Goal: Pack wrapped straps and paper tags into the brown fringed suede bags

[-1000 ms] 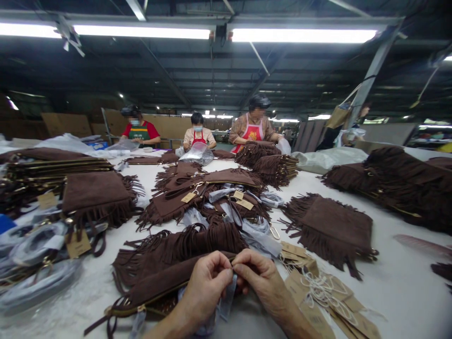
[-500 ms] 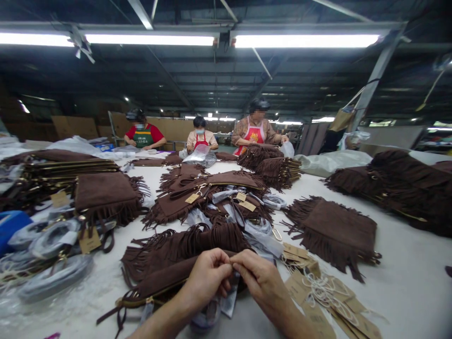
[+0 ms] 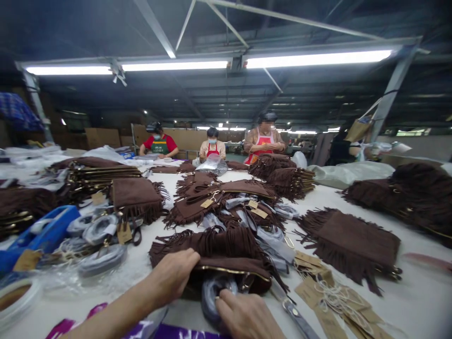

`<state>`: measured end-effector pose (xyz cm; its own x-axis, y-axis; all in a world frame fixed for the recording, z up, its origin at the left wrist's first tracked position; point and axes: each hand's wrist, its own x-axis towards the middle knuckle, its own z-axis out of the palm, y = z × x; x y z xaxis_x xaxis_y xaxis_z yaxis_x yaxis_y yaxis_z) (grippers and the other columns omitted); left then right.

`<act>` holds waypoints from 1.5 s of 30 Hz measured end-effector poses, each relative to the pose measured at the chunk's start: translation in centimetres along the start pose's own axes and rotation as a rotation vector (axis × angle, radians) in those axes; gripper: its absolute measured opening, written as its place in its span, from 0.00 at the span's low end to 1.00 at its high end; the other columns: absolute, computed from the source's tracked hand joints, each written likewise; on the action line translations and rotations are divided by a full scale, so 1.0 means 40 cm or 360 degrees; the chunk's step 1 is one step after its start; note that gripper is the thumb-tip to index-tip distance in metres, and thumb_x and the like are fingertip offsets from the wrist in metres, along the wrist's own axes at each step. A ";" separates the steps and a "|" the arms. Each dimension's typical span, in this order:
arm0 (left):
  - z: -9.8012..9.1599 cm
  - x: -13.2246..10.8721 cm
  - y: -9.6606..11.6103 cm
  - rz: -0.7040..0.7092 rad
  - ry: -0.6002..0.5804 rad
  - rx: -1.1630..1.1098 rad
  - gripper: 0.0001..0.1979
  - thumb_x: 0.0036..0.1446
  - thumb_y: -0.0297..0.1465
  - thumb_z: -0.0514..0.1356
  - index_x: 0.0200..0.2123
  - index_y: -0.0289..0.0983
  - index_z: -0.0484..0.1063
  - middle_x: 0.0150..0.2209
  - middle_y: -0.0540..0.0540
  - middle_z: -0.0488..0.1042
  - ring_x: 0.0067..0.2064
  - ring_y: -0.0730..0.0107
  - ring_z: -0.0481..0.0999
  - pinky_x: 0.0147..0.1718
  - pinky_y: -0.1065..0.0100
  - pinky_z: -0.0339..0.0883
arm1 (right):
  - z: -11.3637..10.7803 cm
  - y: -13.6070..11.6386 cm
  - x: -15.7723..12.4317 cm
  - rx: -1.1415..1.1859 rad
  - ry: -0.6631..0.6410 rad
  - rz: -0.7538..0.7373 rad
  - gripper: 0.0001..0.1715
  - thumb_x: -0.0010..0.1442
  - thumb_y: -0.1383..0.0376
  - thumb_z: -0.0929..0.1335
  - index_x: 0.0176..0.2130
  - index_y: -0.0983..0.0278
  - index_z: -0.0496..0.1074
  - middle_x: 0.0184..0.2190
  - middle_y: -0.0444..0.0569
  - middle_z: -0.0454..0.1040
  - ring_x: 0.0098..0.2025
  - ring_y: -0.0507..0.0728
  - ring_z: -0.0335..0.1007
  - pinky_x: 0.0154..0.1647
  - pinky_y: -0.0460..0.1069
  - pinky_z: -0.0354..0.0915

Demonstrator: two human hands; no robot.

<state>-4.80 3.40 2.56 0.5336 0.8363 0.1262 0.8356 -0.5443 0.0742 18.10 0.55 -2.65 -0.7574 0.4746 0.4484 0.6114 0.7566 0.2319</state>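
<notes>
A brown suede fringed bag point(image 3: 226, 249) lies in front of me on the white table point(image 3: 416, 301), its gold-zipped mouth facing me. My left hand point(image 3: 174, 278) grips the bag's near left edge, fingers curled over it. My right hand point(image 3: 247, 313) sits just below the opening, fingers closed on a grey plastic-wrapped bundle point(image 3: 215, 292) that pokes out of the bag.
More fringed bags lie in heaps at the centre point(image 3: 226, 197), right point(image 3: 349, 240) and far right point(image 3: 406, 197). Kraft hang tags with white strings point(image 3: 332, 296) lie at the right. A blue tray point(image 3: 42, 233) and wrapped straps point(image 3: 99, 235) are at the left. Three people point(image 3: 212, 147) work at the table's far end.
My hands have parted from their pinch together. The left now grips the bag's edge, the right has dropped to the wrapped bundle at the opening. The view has shifted left and upward.
</notes>
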 end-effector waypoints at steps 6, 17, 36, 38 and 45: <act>-0.105 0.038 0.008 -0.0084 0.0305 -0.0157 0.10 0.59 0.24 0.48 0.33 0.38 0.68 0.33 0.45 0.74 0.36 0.62 0.73 0.36 0.67 0.64 | -0.075 0.010 0.004 -0.0045 -0.0019 0.0251 0.07 0.59 0.69 0.68 0.36 0.59 0.64 0.31 0.42 0.76 0.21 0.54 0.74 0.15 0.49 0.52; -0.045 0.014 0.003 -0.0159 0.0287 -0.0651 0.11 0.57 0.25 0.50 0.32 0.38 0.72 0.32 0.48 0.75 0.36 0.67 0.74 0.37 0.71 0.63 | 0.018 -0.032 0.188 0.0659 -0.0381 0.0501 0.18 0.55 0.78 0.63 0.44 0.66 0.73 0.36 0.53 0.78 0.36 0.57 0.76 0.36 0.45 0.68; -0.025 -0.062 -0.009 -0.0013 0.0298 -0.0986 0.10 0.56 0.26 0.54 0.34 0.37 0.76 0.35 0.47 0.76 0.39 0.68 0.75 0.41 0.71 0.65 | 0.010 -0.088 0.106 0.0320 -0.0351 0.0640 0.10 0.60 0.74 0.64 0.36 0.63 0.74 0.36 0.53 0.77 0.39 0.61 0.74 0.37 0.50 0.65; -0.025 -0.071 -0.009 -0.0068 0.0357 -0.0999 0.10 0.57 0.27 0.54 0.34 0.37 0.76 0.35 0.46 0.77 0.39 0.68 0.75 0.41 0.70 0.66 | 0.004 -0.146 0.134 0.0414 -0.0279 0.0635 0.03 0.60 0.66 0.67 0.35 0.63 0.73 0.35 0.53 0.76 0.36 0.62 0.75 0.33 0.51 0.67; 0.006 -0.120 -0.026 -0.0041 0.0498 -0.0667 0.14 0.60 0.30 0.52 0.48 0.41 0.73 0.46 0.46 0.78 0.46 0.64 0.77 0.46 0.69 0.71 | -0.019 -0.195 0.244 0.0453 -0.0586 0.0804 0.11 0.56 0.77 0.67 0.39 0.70 0.74 0.33 0.59 0.80 0.35 0.64 0.79 0.31 0.52 0.72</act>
<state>-8.20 -0.01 1.65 0.3953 0.8250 0.4038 0.6898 -0.5569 0.4626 6.09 -1.07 0.59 -0.4546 0.8842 0.1076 0.8641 0.4671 -0.1872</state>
